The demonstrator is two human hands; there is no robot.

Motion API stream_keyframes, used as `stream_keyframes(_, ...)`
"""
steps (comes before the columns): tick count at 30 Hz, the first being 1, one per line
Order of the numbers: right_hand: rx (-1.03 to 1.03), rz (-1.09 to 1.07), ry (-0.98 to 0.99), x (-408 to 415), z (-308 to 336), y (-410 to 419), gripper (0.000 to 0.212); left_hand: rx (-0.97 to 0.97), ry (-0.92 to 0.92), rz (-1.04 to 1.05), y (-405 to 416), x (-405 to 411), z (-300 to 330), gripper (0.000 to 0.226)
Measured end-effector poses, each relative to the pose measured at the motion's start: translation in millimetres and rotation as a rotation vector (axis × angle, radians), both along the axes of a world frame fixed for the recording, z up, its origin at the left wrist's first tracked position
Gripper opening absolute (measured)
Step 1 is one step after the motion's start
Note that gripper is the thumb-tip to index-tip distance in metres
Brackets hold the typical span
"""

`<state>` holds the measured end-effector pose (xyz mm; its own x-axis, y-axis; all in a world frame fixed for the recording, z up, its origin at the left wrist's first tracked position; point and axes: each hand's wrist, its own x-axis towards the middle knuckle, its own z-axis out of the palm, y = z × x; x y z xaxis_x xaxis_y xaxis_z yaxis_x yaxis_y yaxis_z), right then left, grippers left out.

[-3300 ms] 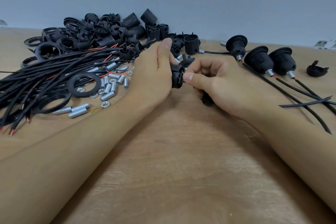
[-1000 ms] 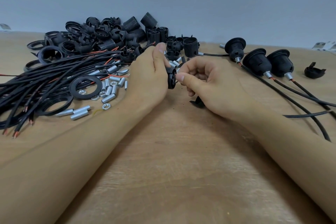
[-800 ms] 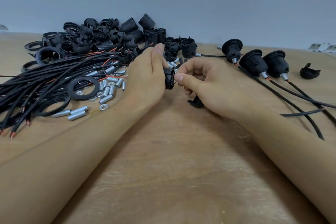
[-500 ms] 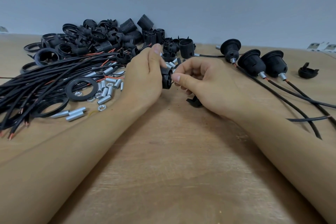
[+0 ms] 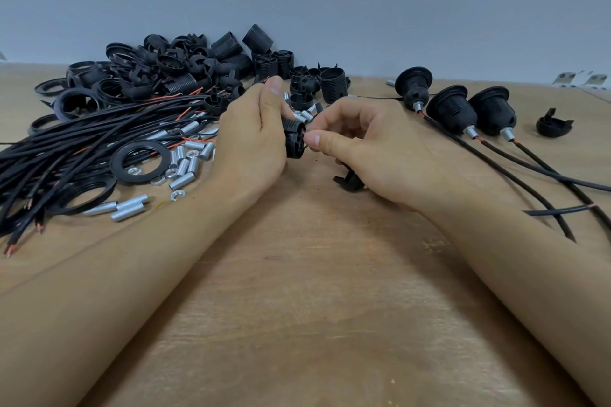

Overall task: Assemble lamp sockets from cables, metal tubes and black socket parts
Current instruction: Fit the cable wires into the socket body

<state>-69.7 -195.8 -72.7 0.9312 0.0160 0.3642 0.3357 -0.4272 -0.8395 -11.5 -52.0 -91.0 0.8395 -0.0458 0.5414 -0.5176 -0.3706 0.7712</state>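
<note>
Both forearms bare to the frame's edge — no sleeves, left hand (image 5: 251, 139) and right hand (image 5: 370, 149) ungloved

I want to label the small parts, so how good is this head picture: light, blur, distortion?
Head view: soft, even light, faint shadows under the forearms, no glare. The wide lens bows the table edge and stretches the forearms. The black socket part in the left hand reads as a dark mass; the right hand pinches something too small to make out.
</note>
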Motion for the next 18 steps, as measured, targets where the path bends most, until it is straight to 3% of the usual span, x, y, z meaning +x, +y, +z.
stream_keyframes(8,-0.145,-0.045,-0.111,-5.0,-0.3,5.8,0.010,-0.029,0.023,-0.026,-0.2,0.3,-0.1,0.046)
stream_keyframes(18,-0.137,-0.055,-0.141,-3.6,-2.3,5.6,0.007,0.010,-0.034,-0.015,-2.6,-5.6,-0.2,0.040)
